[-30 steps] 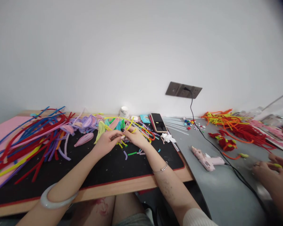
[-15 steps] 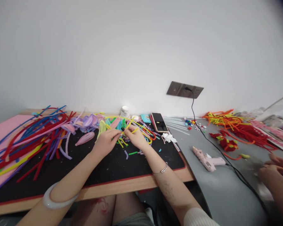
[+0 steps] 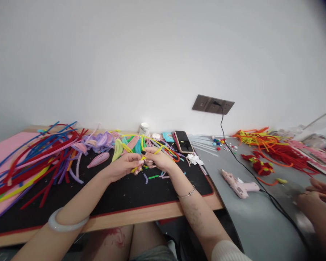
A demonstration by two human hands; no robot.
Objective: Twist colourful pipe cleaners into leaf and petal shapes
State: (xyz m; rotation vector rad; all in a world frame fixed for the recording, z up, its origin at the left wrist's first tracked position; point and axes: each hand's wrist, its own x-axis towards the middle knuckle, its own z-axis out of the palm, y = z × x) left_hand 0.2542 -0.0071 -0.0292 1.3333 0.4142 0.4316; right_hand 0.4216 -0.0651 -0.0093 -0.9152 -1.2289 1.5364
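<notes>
Both hands meet over the black mat (image 3: 103,197), around a yellow pipe-cleaner piece (image 3: 143,143) whose ends stick up and out between the fingers. My left hand (image 3: 125,166) pinches its left and lower part, fingertips close to those of the other hand. My right hand (image 3: 158,159) has its fingers closed on the same piece from the right. A small black spot shows at the right hand's fingertips; what it is I cannot make out. Behind the hands lie green, teal and pink pipe-cleaner bundles (image 3: 137,145). Short cut bits (image 3: 153,177) are scattered just beyond the right wrist.
Long red, blue and purple pipe cleaners (image 3: 43,156) spread at the left. A phone (image 3: 184,141), crumpled tissue (image 3: 195,159) and white cup (image 3: 144,128) stand behind. On the grey table are a glue gun (image 3: 239,184) with its cord and another person's hands (image 3: 316,199).
My left hand has turned, showing more of its fingers, and moved slightly right. My right hand has shifted a little right and down. The yellow piece is turned, one end now upright.
</notes>
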